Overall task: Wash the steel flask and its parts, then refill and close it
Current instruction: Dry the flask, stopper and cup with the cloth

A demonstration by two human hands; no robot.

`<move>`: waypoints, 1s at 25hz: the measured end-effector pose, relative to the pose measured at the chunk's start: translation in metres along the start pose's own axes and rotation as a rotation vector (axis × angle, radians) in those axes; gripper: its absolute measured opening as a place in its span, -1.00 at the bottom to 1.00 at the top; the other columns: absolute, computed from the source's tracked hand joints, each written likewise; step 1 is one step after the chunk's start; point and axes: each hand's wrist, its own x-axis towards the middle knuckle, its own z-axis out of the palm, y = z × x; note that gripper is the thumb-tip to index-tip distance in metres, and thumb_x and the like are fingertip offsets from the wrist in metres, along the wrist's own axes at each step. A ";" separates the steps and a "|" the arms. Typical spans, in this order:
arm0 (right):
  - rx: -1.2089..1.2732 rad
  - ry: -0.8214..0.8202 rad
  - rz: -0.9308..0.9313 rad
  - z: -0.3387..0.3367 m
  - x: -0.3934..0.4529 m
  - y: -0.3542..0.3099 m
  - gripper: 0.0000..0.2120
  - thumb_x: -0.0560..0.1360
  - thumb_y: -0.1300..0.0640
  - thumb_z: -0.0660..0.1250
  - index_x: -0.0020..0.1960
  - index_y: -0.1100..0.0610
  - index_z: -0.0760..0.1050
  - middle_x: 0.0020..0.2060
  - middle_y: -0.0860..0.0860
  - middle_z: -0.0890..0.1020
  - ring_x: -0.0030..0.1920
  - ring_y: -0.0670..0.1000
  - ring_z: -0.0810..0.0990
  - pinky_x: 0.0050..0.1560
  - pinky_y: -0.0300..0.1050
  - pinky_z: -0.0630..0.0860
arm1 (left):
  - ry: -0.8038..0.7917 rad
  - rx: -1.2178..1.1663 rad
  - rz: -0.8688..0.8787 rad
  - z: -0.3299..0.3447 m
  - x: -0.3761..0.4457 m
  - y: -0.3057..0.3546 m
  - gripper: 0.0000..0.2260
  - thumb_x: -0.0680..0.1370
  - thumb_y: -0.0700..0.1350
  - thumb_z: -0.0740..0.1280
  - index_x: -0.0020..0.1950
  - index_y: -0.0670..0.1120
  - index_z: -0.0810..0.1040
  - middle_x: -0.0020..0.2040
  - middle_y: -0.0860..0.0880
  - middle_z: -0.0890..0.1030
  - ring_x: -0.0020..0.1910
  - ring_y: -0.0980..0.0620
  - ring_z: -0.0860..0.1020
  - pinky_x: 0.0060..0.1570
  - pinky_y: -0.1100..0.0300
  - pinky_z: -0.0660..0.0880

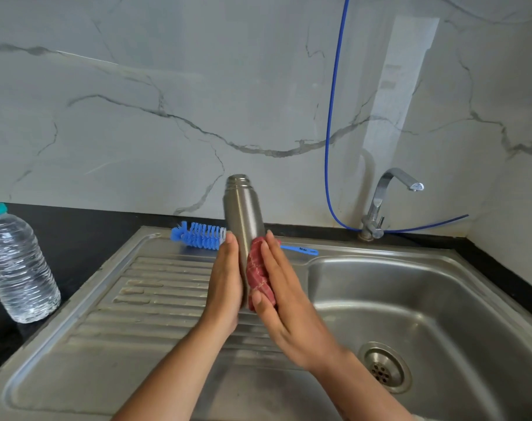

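The left hand (225,287) lies flat against the left side of the steel flask (244,214), fingers straight and together. The right hand (284,294) presses a red cloth (258,275) against the flask's right side, its fingers also straight, the thumb laid over the cloth's lower edge. Between the two palms the flask stands nearly upright, tilted slightly, its open threaded mouth at the top with no cap on it. It is held above the ribbed draining board of the steel sink (155,299), just left of the basin. Behind it a blue bottle brush (199,235) lies along the sink's back rim, its handle showing to the right of the hands. A chrome tap (386,196) stands at the back right, with a blue tube (331,123) curving past it. On the dark desk (85,226) to the left stands a clear plastic water bottle (15,265) with a teal cap
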 end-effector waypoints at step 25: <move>-0.030 -0.039 -0.025 0.001 -0.001 0.001 -0.36 0.72 0.08 0.18 0.67 0.10 -0.09 0.67 -0.10 -0.12 0.65 -0.07 -0.18 0.64 -0.01 -0.05 | 0.119 -0.082 -0.113 -0.002 0.004 0.010 -0.47 0.62 0.24 0.27 0.39 -0.13 0.53 0.24 -0.22 0.66 0.24 -0.16 0.65 0.32 -0.09 0.51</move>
